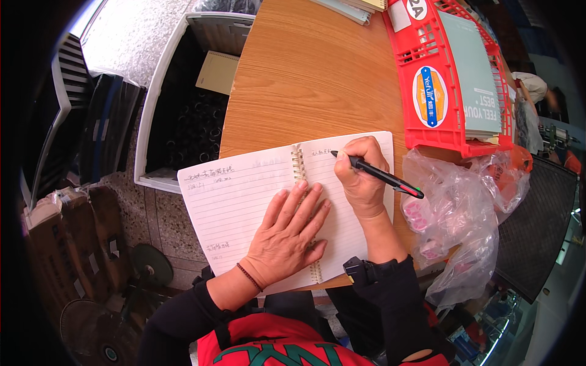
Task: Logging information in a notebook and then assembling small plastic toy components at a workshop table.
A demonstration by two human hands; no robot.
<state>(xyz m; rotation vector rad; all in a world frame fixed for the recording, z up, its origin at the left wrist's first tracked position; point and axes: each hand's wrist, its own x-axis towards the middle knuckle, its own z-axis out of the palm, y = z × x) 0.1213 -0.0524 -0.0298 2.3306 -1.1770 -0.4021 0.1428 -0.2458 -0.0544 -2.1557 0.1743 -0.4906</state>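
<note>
An open spiral notebook with lined white pages lies at the near edge of the wooden table. Handwriting shows at the top and lower part of its left page, and one short line stands at the top of the right page. My left hand rests flat across the coil, its fingers stretched out. My right hand grips a black pen with a red stripe. The pen's tip is at the end of the short line on the right page; whether it touches the paper I cannot tell.
On the right stands a red plastic crate with pale green books. Clear plastic bags with pink items lie nearer me. A white-rimmed bin left of the table holds black rings and a notebook. Cardboard boxes stand lower left.
</note>
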